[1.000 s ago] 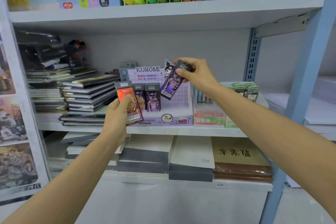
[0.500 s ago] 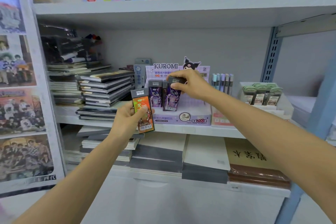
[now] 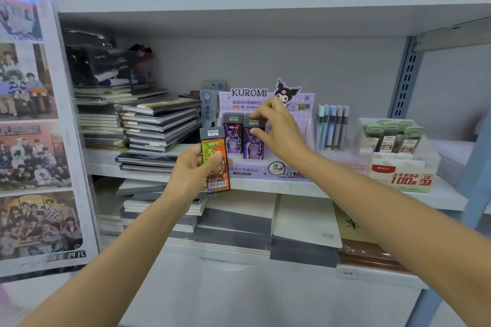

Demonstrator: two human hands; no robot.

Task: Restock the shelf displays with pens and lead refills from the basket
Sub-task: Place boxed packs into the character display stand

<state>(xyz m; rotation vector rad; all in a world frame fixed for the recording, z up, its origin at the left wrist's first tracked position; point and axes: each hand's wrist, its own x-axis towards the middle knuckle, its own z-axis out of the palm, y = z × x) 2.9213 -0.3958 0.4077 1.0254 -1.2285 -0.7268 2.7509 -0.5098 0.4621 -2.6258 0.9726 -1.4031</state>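
Tho part-hidden, purple pack [image 3: 252, 146] in pinch of right hand [image 3: 279, 132]; left hand [image 3: 188, 170] round orange pack [image 3: 218, 179].

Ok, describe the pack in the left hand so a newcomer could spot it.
Find the lilac KUROMI display box on the middle shelf. Just in front of its left edge, the left hand holds up a flat pack. Unlike the two purple packs standing in the box, its face is orange-green holographic.

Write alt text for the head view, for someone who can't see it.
A right hand pinches the top of a purple lead refill pack standing in the Kuromi display box, beside another purple pack. The left hand holds an orange pack nearby.
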